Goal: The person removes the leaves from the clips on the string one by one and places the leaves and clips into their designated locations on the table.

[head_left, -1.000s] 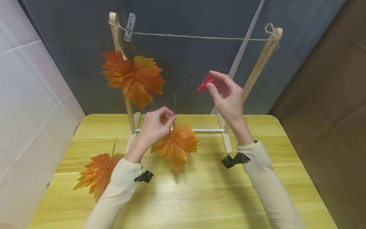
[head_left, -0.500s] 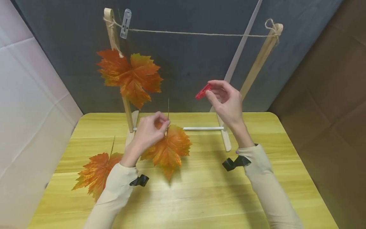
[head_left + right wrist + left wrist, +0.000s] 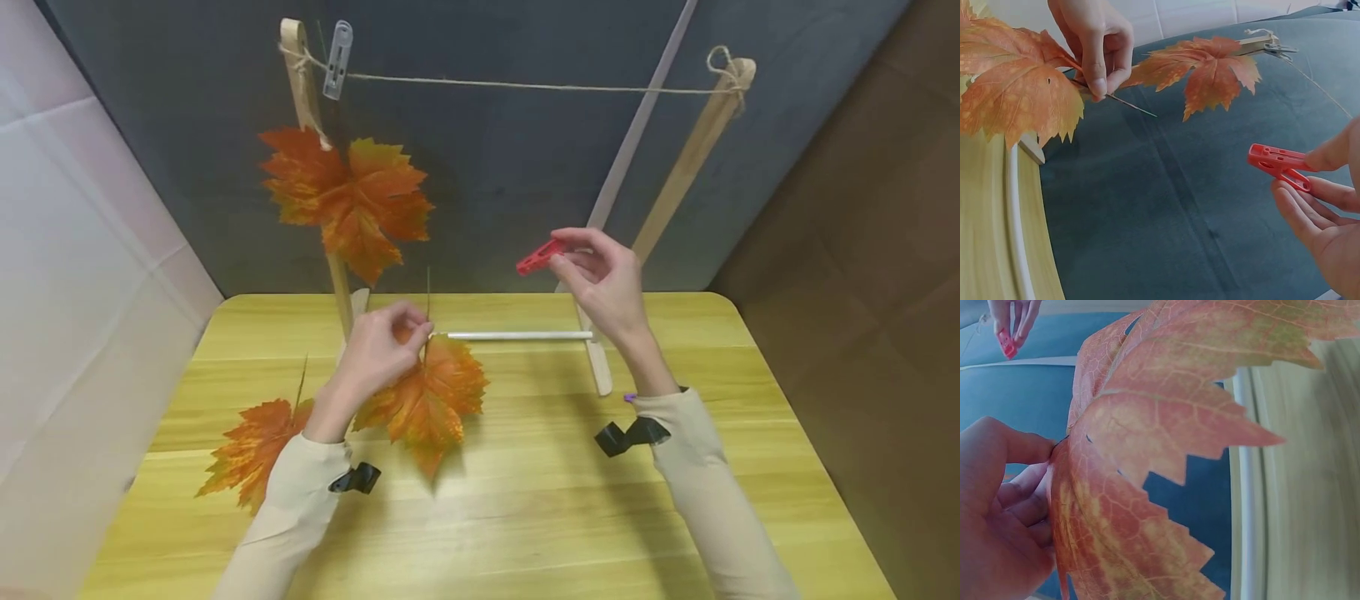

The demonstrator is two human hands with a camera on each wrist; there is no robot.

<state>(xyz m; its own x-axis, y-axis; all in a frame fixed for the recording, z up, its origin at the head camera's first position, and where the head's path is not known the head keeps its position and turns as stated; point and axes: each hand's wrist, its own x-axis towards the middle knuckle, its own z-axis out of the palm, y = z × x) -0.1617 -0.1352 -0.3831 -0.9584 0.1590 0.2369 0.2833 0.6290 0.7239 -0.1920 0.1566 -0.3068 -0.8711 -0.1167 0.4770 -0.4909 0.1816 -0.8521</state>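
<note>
My left hand (image 3: 378, 354) pinches the stem of an orange maple leaf (image 3: 431, 396) between thumb and fingertips; the blade hangs below, above the table. The thin stem points up past the fingers, and in the left wrist view the leaf (image 3: 1141, 419) fills much of the picture. To the right, my right hand (image 3: 607, 283) holds a red clothespin (image 3: 538, 257) by its handle end. The right wrist view shows this clothespin (image 3: 1275, 160) between thumb and fingers, its nose pointing away from the hand. Both hands are apart, below the twine (image 3: 510, 84).
A wooden stand (image 3: 693, 158) carries the twine between two posts. At its left end hangs a clear clothespin (image 3: 339, 60), with another maple leaf (image 3: 348, 200) below it. A further leaf (image 3: 255, 450) lies at the table's left. A small purple item (image 3: 629, 398) shows beside the right wrist.
My left hand has moved left and down with its leaf. The right hand has lowered with the red clothespin, which now lies at a flatter angle.
</note>
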